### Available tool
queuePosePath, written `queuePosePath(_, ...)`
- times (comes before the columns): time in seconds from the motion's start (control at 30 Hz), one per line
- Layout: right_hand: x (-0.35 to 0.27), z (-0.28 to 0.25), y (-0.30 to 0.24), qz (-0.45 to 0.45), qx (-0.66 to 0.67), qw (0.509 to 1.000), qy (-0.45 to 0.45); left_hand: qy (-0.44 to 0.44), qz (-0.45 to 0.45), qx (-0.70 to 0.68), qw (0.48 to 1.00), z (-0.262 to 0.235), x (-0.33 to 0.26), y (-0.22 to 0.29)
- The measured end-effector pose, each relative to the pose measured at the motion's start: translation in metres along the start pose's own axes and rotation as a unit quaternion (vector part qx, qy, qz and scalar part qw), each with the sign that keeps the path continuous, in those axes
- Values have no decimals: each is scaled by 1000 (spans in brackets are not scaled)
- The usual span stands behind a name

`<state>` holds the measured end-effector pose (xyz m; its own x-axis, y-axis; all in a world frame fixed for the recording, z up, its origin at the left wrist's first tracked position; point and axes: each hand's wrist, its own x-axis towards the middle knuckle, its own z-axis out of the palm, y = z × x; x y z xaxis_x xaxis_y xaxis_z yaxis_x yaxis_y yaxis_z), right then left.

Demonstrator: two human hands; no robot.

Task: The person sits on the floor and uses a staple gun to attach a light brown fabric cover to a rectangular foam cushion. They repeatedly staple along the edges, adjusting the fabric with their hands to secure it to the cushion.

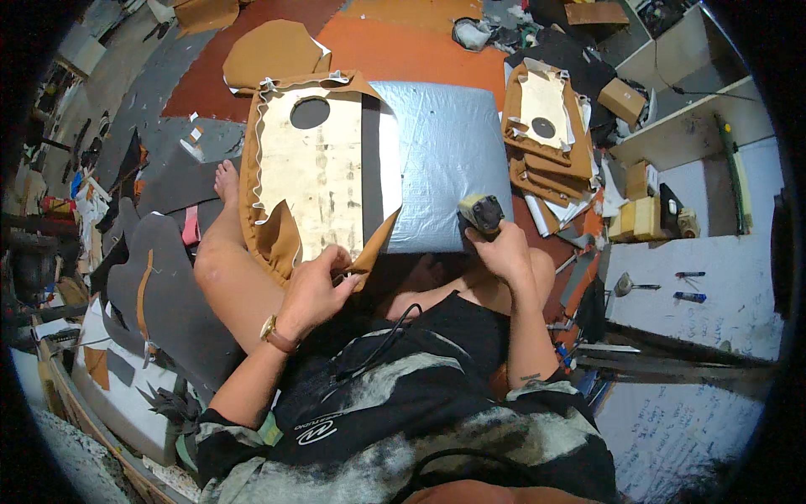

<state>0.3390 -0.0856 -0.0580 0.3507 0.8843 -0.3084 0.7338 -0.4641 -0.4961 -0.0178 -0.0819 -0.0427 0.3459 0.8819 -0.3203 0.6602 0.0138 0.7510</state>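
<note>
A wooden panel (319, 185) with a round hole near its far end lies partly wrapped in a tan upholstery cover (249, 210). The cover's edge is folded up and gathered along the left and far sides, while a loose flap hangs along the right. At the near corner my left hand (317, 286) pinches the cover's edge between thumb and fingers. My right hand (504, 250) grips a yellow-and-black staple gun (480, 212), held over the near right corner of a silver-wrapped block (449, 155). The panel lies partly on this block.
Finished-looking tan padded panels (550, 139) are stacked to the right. Another tan piece (273, 55) lies beyond the work. Dark grey padded pieces (159, 286) rest at my left. A white board (697, 294) on the right carries pens and small tools.
</note>
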Motion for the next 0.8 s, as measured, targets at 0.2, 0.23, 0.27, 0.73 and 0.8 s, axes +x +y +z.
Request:
queuePosePath(0.2,-3,-3,-28,-72,22,996,-55,21,-28,227,973,24,58,22)
queuePosePath(0.23,0,0,-38,-93,9,993,-74,16,-18,272,962,31,67,24)
queuePosePath(0.27,3,0,-53,-114,-3,989,-91,-5,-15,284,959,33,75,30)
queuePosePath(0.73,87,37,-175,-218,-145,946,-193,-56,61,242,967,26,81,19)
queuePosePath(0.8,87,39,-174,-222,-144,945,-190,-8,138,254,957,35,77,13)
